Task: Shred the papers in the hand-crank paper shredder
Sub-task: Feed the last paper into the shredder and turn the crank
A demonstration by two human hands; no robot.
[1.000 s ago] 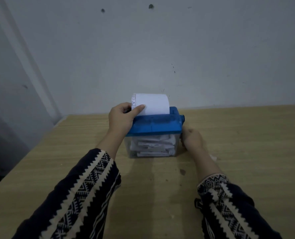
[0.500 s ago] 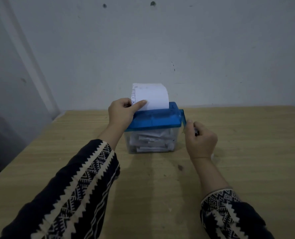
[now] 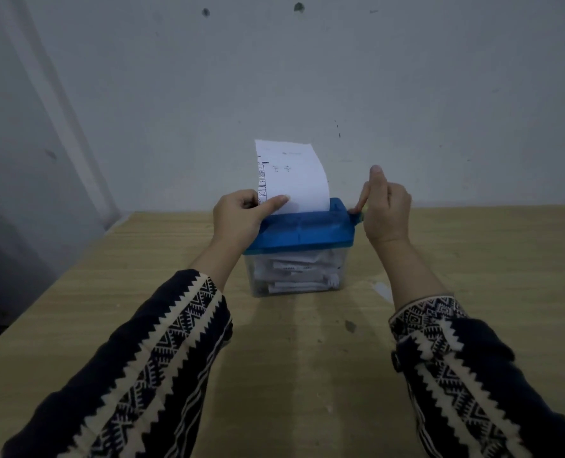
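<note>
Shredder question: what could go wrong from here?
The left hand pinches the paper just above the blue lid, so it may come close to the cutters. The clear bin already looks packed with paper, which could jam the feed. With the right hand on the crank, the curling paper could feed crooked.

Blue shredder lid (image 3: 302, 231), clear bin (image 3: 296, 276), white paper (image 3: 294, 180), tan wood-grain worktop (image 3: 489, 259), navy sleeves (image 3: 148, 368) with cream zigzags.
</note>
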